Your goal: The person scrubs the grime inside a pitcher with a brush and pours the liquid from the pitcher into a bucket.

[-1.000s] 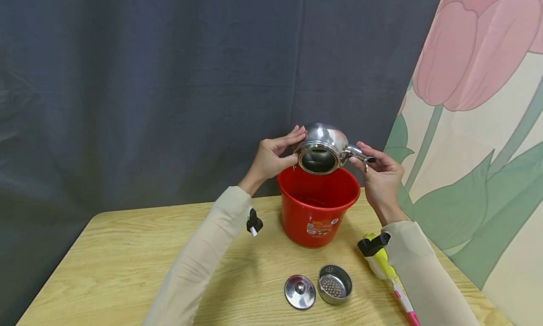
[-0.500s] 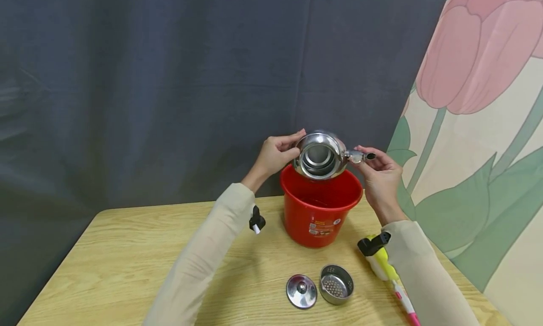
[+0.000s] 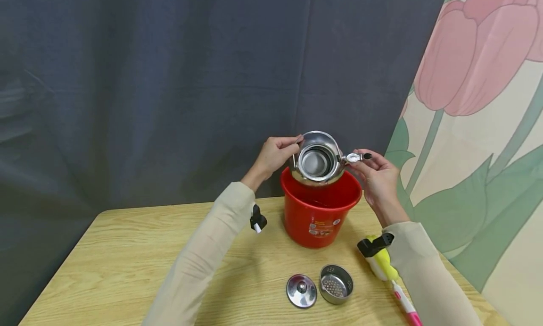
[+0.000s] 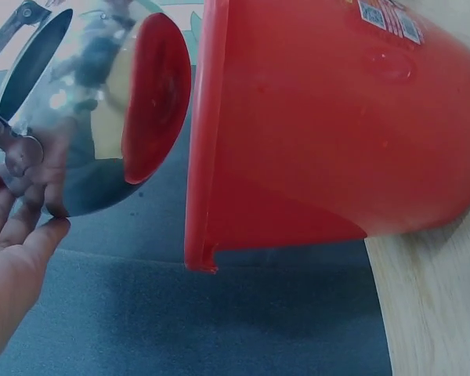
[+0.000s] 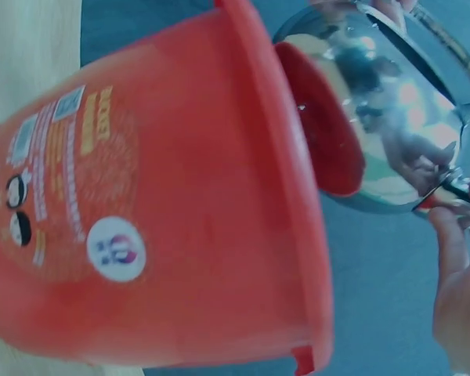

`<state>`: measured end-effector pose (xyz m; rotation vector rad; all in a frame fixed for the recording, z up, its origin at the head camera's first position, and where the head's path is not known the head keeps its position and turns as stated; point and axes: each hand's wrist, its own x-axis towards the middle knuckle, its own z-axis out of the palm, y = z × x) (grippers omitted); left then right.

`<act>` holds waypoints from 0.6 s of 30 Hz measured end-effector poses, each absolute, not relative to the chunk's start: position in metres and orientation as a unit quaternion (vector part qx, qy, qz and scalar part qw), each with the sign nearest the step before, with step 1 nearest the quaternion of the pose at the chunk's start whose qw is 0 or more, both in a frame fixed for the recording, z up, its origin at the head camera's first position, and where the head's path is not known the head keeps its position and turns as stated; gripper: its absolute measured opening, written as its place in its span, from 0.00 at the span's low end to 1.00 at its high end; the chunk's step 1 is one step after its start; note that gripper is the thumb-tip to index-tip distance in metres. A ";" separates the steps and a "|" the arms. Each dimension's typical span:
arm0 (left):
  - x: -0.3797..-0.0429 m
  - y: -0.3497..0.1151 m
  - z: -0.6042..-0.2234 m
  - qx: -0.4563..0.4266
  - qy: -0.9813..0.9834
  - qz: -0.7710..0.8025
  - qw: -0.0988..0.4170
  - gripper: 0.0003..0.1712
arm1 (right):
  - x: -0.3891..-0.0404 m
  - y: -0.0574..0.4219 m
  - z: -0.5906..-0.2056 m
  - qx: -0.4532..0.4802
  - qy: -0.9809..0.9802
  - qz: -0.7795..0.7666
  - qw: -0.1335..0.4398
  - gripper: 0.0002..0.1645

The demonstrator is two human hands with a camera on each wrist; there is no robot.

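A shiny metal teapot (image 3: 317, 164) is held tilted over the mouth of a red bucket (image 3: 314, 224), its round opening facing me. My left hand (image 3: 272, 157) grips the pot's left side between thumb and fingers. On the other side, my right hand (image 3: 381, 180) pinches the spout (image 3: 358, 157). The bucket's red shows mirrored on the pot's base in the left wrist view, where the left fingertips (image 4: 56, 227) touch the lower side of the pot. In the right wrist view the right thumb (image 5: 450, 243) lies against the spout.
On the wooden table (image 3: 140, 264), a metal lid (image 3: 301, 291) lies beside a perforated strainer cup (image 3: 336, 284). A yellow-headed brush (image 3: 385, 265) with a white and pink handle lies partly under the right sleeve. A dark curtain (image 3: 169, 104) hangs behind; a tulip-painted wall (image 3: 462, 142) stands right.
Both hands have tipped the teapot back, so its opening has turned from facing downward to facing up toward me. The spout has turned with it. The bucket, lid and strainer stay put.
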<state>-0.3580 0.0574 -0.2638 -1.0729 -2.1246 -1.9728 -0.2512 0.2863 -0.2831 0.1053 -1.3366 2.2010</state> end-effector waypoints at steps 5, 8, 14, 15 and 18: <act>-0.357 0.056 -0.264 -0.313 -0.696 -0.645 0.014 0.17 | -0.250 0.283 -0.279 0.013 -0.499 0.830 0.249 0.12; -0.357 0.055 -0.264 -0.311 -0.686 -0.658 -0.002 0.15 | -0.250 0.281 -0.278 -0.003 -0.499 0.833 0.237 0.11; -0.357 0.051 -0.263 -0.297 -0.667 -0.683 -0.038 0.16 | -0.253 0.276 -0.277 -0.004 -0.489 0.846 0.214 0.11; -0.357 0.050 -0.262 -0.292 -0.666 -0.685 -0.041 0.16 | -0.253 0.276 -0.277 -0.006 -0.489 0.847 0.210 0.11; -0.356 0.047 -0.261 -0.279 -0.665 -0.690 -0.056 0.15 | -0.253 0.274 -0.277 -0.011 -0.493 0.848 0.197 0.13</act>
